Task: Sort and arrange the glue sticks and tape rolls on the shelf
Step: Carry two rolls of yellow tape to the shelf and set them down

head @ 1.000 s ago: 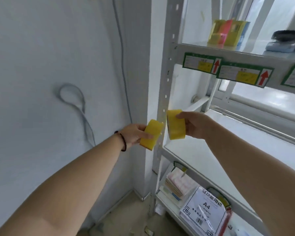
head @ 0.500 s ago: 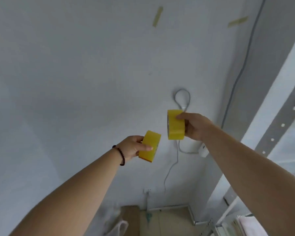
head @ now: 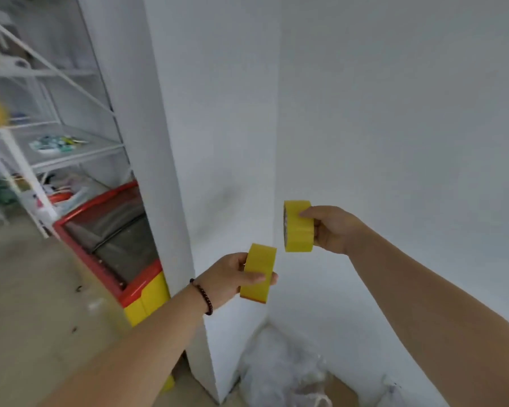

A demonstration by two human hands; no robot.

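Two yellow tape rolls are held in the air before a white wall corner, one in each hand. The left tape roll [head: 258, 273] is gripped by the left hand [head: 227, 279], with the thumb laid across its outer band and the fingers [head: 272, 279] curled round the far side. The right tape roll [head: 298, 226] is pinched by the right hand [head: 332, 229], a fingertip pressed on the band and the rest wrapped behind it. The two rolls are near each other but apart, the right one higher. Each roll is seen as a wide, glossy yellow band; a dark core face is shown on the right roll. They are judged to be light and stiff, with a smooth and somewhat slippery outer surface, so a hold across the width or through the core is judged safest. A white shelf unit [head: 71, 154] is seen well away to the left, beside a red-and-yellow bin [head: 135, 292]
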